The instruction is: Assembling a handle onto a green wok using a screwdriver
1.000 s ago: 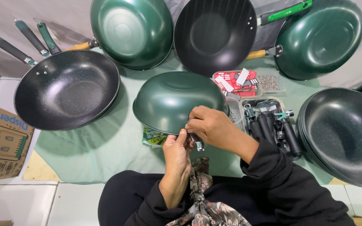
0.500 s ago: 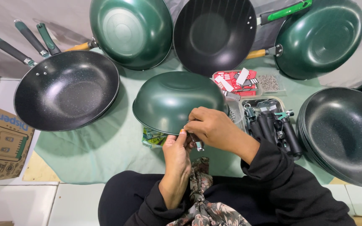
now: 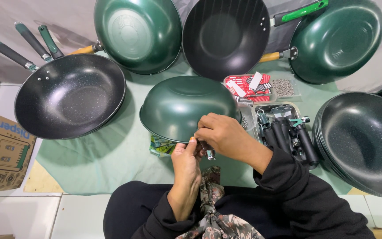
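Observation:
A dark green wok (image 3: 180, 104) lies upside down in front of me on a pale green cloth (image 3: 107, 163). My left hand (image 3: 185, 166) pinches its near rim from below with the thumb on the edge. My right hand (image 3: 221, 132) is curled over the same spot on the rim and holds a small metal bracket (image 3: 209, 152) that sticks out under its fingers. A bit of patterned green packaging (image 3: 160, 145) shows under the wok's rim.
A speckled black wok (image 3: 69, 95) with handles lies left. Two green woks (image 3: 138, 33) (image 3: 337, 40) and a black one (image 3: 224, 35) lean at the back. Stacked black woks (image 3: 363, 141), a tray of black handles (image 3: 288, 132), screws (image 3: 283, 87) and red tags (image 3: 248, 86) sit right. A cardboard box (image 3: 1, 148) stands far left.

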